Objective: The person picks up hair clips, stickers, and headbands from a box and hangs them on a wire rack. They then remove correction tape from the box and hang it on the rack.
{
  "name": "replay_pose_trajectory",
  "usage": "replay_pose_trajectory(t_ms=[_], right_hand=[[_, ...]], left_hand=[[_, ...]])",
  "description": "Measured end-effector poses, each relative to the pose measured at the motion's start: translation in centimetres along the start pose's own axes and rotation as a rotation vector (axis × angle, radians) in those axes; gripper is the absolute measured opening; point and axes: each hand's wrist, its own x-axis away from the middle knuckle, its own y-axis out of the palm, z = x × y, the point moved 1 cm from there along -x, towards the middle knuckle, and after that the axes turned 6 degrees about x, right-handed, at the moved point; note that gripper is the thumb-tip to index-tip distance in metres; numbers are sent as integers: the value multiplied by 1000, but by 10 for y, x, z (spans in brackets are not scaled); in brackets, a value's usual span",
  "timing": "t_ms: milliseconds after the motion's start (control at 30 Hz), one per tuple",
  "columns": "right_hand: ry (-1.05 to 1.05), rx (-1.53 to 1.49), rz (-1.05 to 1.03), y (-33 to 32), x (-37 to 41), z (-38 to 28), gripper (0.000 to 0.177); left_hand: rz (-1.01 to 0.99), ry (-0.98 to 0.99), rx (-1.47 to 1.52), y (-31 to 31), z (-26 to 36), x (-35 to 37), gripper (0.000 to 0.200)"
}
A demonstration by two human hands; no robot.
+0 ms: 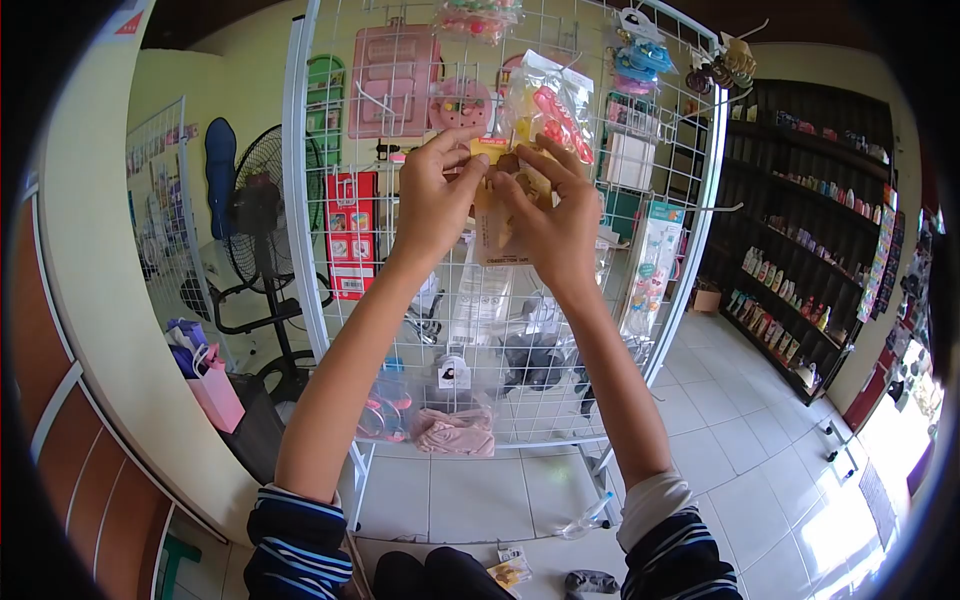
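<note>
A yellowish correction tape pack (507,247) with a clear front hangs upright before the wire grid rack (470,330). My left hand (437,200) pinches its upper left edge between thumb and fingers. On the upper right side, my right hand (562,215) has its thumb and fingertips closed on the same pack. Just above and behind the right fingers hangs a clear bag of pink and yellow items (556,112). A pink round pouch-like item (461,103) is on the grid above my left fingers. Whether the pack is on a hook is hidden by my fingers.
Lower on the rack hang a pink cloth item (452,432) and a red box (350,235). A black standing fan (262,210) is at left, beside a pink bag (216,395). Dark shelves (800,230) with bottles line the right. A clear bottle (588,517) lies on the tiles.
</note>
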Motion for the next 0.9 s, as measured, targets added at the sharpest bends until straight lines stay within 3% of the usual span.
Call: replay_pose_trajectory(t_ms=[233, 333, 500, 567, 900], right_hand=[[72, 28, 1, 27, 14, 36, 37], [-69, 222, 157, 44, 20, 51, 36], [41, 168, 206, 68, 27, 85, 36], [49, 172, 188, 74, 28, 101, 36], [76, 185, 171, 91, 34, 130, 40]], left_hand=[[21, 98, -153, 0, -53, 0, 24], [62, 100, -297, -1, -78, -1, 26], [37, 39, -404, -2, -102, -2, 28], [37, 180, -635, -3, -113, 0, 30], [16, 159, -715, 4, -137, 1, 28]])
